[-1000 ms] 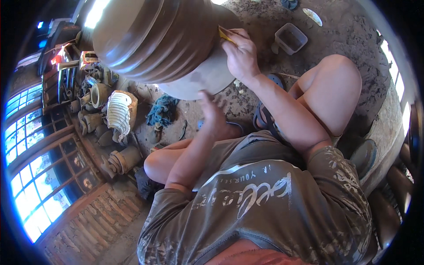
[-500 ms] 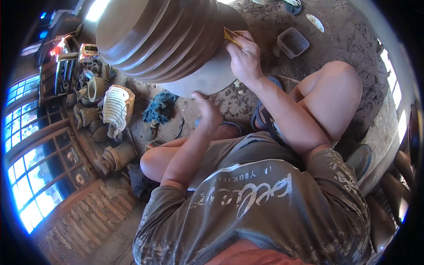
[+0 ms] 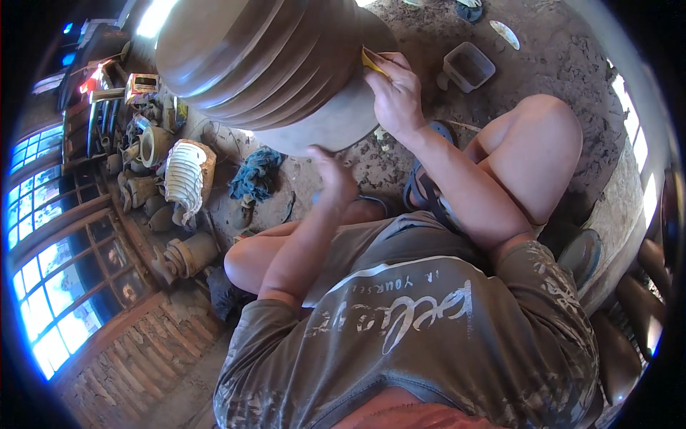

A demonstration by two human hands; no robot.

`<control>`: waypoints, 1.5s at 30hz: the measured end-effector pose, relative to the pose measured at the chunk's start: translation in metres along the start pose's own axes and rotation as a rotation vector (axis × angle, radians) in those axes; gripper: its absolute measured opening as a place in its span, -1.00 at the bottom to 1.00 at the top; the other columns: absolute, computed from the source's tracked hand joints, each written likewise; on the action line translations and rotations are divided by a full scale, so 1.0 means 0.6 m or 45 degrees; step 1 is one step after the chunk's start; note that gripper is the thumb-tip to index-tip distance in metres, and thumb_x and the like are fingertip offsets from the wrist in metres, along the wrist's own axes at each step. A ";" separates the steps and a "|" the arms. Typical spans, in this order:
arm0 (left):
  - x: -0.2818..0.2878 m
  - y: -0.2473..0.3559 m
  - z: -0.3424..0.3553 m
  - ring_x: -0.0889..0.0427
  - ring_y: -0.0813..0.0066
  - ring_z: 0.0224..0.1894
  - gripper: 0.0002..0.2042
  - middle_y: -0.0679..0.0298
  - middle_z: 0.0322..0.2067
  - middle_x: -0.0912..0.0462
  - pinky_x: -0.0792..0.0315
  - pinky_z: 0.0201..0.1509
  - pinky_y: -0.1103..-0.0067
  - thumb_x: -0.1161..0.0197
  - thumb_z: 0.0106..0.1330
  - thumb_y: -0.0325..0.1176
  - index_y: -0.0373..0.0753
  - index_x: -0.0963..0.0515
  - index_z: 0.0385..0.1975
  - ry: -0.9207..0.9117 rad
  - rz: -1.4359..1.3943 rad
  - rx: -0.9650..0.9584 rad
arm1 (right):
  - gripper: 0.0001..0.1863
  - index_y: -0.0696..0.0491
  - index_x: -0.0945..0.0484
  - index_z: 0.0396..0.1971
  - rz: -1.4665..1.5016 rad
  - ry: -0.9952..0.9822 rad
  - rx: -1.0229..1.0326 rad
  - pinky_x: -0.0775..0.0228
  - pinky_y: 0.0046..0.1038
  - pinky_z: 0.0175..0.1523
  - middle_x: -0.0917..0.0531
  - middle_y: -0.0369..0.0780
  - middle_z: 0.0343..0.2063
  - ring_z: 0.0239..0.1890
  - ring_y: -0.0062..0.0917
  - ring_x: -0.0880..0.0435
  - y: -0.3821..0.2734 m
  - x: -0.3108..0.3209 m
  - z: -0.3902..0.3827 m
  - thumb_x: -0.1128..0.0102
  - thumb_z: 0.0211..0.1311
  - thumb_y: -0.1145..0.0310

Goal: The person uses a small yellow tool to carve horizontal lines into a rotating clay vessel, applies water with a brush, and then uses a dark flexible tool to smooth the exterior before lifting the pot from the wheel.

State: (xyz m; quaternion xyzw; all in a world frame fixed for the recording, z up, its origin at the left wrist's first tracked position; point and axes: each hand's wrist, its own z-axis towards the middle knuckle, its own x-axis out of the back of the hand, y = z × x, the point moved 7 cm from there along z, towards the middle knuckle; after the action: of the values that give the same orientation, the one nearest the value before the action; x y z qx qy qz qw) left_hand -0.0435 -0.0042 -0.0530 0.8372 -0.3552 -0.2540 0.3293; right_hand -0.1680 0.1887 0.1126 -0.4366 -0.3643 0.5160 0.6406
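A large brown clay pot [image 3: 264, 53] with horizontal ridges stands on a pale grey disc [image 3: 307, 132] in front of me. My right hand [image 3: 394, 96] grips a thin yellow piece [image 3: 373, 64] against the pot's right side. Below the disc's near edge, my left hand [image 3: 332, 171] has its thumb raised and fingers apart, holding nothing; whether it touches the rim I cannot tell.
Pottery pieces [image 3: 153, 146], a white ridged piece [image 3: 186, 175] and a teal cloth [image 3: 254, 175] lie left of me on the muddy floor [image 3: 572, 79]. A plastic tub [image 3: 468, 68] sits right of the pot. My bent knees flank my forearms; barred windows line the left.
My left hand has shifted slightly left along the disc's near edge. My right hand and the yellow piece have moved a little rightward, still against the pot.
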 end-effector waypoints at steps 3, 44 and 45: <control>-0.076 -0.076 -0.076 -0.28 0.01 0.37 -0.23 0.02 0.30 -0.31 -0.20 0.38 0.08 0.25 0.44 0.38 -0.10 -0.13 0.42 -0.643 0.244 0.355 | -0.64 0.15 -0.66 0.02 -0.039 0.003 0.020 -0.44 -0.47 0.05 -0.67 -0.11 -0.17 -0.08 -0.38 -0.61 -0.002 -0.006 0.002 -0.14 0.22 0.51; 0.028 -0.018 0.056 -0.53 0.09 0.15 -0.28 -0.14 0.20 -0.42 -0.47 0.15 0.24 -0.12 0.45 0.08 -0.41 -0.10 0.32 0.095 -0.214 -0.219 | -0.88 0.20 -0.53 -0.25 0.049 -0.063 -0.268 -0.38 -0.54 -0.33 -0.51 -0.23 -0.27 -0.33 -0.56 -0.53 -0.013 -0.027 -0.031 -0.15 0.25 0.51; 0.040 0.003 0.052 -0.51 0.06 0.20 -0.28 -0.16 0.23 -0.40 -0.46 0.21 0.22 -0.11 0.45 0.07 -0.42 -0.08 0.33 0.133 -0.232 -0.221 | -0.88 0.20 -0.53 -0.25 0.056 -0.057 -0.269 -0.38 -0.54 -0.33 -0.51 -0.23 -0.27 -0.33 -0.55 -0.53 -0.015 -0.027 -0.034 -0.16 0.25 0.51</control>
State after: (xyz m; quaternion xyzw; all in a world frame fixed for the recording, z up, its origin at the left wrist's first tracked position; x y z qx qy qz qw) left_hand -0.0500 -0.0350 -0.0767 0.8465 -0.2368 -0.2685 0.3940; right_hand -0.1495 0.1685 0.1135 -0.4979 -0.4213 0.4983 0.5712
